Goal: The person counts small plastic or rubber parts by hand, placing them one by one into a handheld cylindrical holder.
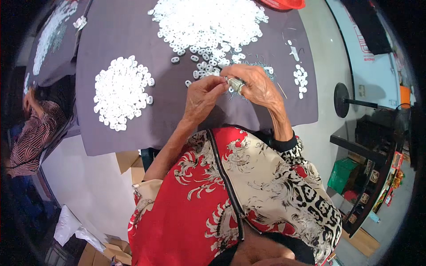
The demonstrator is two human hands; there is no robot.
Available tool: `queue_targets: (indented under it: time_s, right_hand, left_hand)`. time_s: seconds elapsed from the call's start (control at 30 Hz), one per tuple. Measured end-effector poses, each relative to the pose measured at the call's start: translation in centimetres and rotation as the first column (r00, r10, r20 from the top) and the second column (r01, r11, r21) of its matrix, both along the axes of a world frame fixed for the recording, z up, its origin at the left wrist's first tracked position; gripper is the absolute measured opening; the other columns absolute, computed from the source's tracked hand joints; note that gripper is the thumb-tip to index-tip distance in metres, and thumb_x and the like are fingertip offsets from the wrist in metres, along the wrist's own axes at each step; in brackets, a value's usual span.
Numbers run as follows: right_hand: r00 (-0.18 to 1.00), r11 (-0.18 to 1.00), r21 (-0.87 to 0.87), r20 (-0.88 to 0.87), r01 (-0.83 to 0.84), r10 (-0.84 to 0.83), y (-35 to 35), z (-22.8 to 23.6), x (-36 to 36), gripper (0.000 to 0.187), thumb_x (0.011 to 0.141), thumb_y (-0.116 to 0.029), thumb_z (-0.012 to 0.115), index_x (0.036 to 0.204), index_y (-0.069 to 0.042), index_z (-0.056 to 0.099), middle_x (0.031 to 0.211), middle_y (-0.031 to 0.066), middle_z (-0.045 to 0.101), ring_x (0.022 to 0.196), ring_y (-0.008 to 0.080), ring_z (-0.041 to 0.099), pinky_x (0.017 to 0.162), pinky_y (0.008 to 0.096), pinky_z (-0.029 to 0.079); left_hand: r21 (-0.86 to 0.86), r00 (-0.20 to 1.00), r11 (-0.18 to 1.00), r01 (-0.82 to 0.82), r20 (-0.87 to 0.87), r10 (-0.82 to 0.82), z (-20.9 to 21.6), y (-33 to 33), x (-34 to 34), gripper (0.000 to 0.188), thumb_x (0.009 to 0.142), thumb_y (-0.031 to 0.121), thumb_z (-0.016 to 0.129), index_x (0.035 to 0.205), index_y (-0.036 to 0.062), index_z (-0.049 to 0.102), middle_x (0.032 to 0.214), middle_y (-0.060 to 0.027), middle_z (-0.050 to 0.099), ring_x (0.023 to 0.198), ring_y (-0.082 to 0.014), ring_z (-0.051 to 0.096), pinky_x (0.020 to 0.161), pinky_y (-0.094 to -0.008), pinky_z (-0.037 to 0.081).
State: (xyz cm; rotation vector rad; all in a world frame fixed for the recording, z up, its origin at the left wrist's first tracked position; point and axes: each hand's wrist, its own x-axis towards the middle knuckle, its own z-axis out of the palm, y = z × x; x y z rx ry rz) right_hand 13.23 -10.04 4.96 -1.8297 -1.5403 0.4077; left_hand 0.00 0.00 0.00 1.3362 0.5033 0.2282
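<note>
My left hand (204,96) is closed in a pinch, thumb against forefinger, at a tiny whitish bit between the two hands. My right hand (257,85) is curled close beside it, its fingertips meeting the left ones. A grey-green wrapped piece (236,84) shows at the right hand's fingers; whether it is held or wound round a finger I cannot tell. Just beyond the hands lie loose small white oval pieces with two dark dots (204,66). Short dark thin strands (257,58) are scattered behind the right hand.
A large heap of white pieces (208,22) covers the far middle of the grey-covered table (168,119). Another pile (122,93) lies left, and a small group (300,80) right. A red basket (286,3) stands at the far edge. Another person (37,128) works at the left.
</note>
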Motion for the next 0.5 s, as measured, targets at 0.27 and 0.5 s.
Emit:
queue_targets:
  time_s: [0.27,0.5]
  right_hand:
    - [0.983,0.998,0.050,-0.181,0.025,-0.015,-0.1,-0.1,-1.1,0.012,0.072,-0.003,0.054,0.082,-0.001,0.059,0.072,0.0094,0.060,0.066,0.0221,0.059,0.058,0.0297,0.045]
    - [0.975,0.993,0.032,-0.197,0.111,-0.102,-1.0,-1.3,-1.8,0.012,0.072,-0.009,0.055,0.079,0.000,0.059,0.071,0.0088,0.060,0.064,0.0187,0.058,0.058,0.0275,0.045]
  left_hand:
    - [-0.324,0.990,0.943,0.078,0.139,-0.034,0.1,0.8,-1.1,0.014,0.082,0.015,0.058,0.084,0.0012,0.061,0.073,-0.0016,0.059,0.067,-0.0071,0.052,0.064,-0.0211,0.042]
    - [-0.487,0.990,0.872,0.050,0.139,0.021,-0.6,0.1,-1.5,0.015,0.082,0.017,0.057,0.084,0.0018,0.061,0.072,-0.0018,0.060,0.065,-0.0078,0.052,0.064,-0.0217,0.043]
